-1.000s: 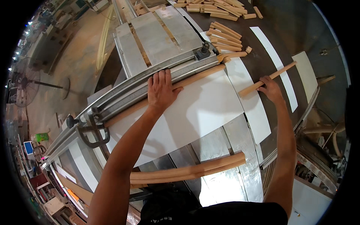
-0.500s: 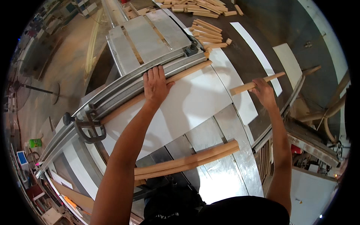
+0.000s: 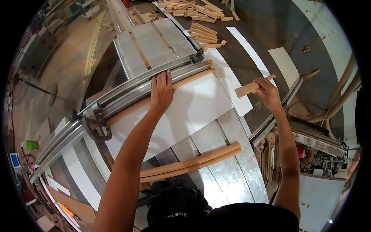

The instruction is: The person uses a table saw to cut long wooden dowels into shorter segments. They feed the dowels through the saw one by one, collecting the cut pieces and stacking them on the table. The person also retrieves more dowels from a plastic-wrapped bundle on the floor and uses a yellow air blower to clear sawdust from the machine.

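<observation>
My left hand [image 3: 161,94] is closed over the metal fence [image 3: 133,92], its fingers hooked onto the rail. Under its palm, a long wooden strip [image 3: 193,78] lies along the near side of the fence on a white board [image 3: 193,104]. My right hand [image 3: 267,92] grips a short wooden stick [image 3: 245,90] by its middle, raised above the right side of the table. Nearer to me, two long, slightly curved wooden strips [image 3: 193,160] lie side by side across the metal table [image 3: 216,181]. A black clamp [image 3: 96,127] sits at the fence's left part.
Several short wooden pieces [image 3: 193,11] are heaped on the dark surface at the far side, with a smaller stack [image 3: 203,33] nearer. A slotted metal sliding table [image 3: 148,44] stands beyond the fence. A standing fan [image 3: 50,94] is on the floor at left.
My right hand has turned the short stick slightly, showing a broader face. My left thumb has drawn in from the long strip. The whole view has shifted a little.
</observation>
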Motion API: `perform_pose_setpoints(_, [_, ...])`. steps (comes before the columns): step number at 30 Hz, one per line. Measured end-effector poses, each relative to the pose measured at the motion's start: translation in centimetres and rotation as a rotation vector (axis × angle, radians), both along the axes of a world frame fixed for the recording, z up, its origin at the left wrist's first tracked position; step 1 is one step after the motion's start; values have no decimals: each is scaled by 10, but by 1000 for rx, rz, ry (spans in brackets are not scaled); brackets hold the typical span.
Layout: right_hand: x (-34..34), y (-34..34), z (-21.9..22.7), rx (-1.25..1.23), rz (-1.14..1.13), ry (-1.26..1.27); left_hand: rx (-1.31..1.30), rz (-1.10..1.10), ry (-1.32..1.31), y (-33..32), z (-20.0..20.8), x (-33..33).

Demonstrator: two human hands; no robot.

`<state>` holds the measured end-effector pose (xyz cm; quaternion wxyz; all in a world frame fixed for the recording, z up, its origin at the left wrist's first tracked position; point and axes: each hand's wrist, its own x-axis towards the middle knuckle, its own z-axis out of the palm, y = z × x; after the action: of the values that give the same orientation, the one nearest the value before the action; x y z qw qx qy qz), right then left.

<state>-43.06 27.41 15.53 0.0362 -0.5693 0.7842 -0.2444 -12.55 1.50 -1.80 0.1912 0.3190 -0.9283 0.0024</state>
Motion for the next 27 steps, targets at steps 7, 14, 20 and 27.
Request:
perform_pose_setpoints(7, [40, -3, 9, -16, -10, -23, 139, -208, 9, 31, -32, 65])
perform_pose_setpoints(14, [95, -5, 26, -31, 55, -67, 291, -119, 18, 72, -19, 81])
perform_pose_setpoints(20, [157, -14, 8, -69, 96, -16, 362, -217, 57, 175, -10, 121])
perform_pose_setpoints(27, [247, -35, -64, -9, 213, 159, 966, 44, 660, 224, -10, 172])
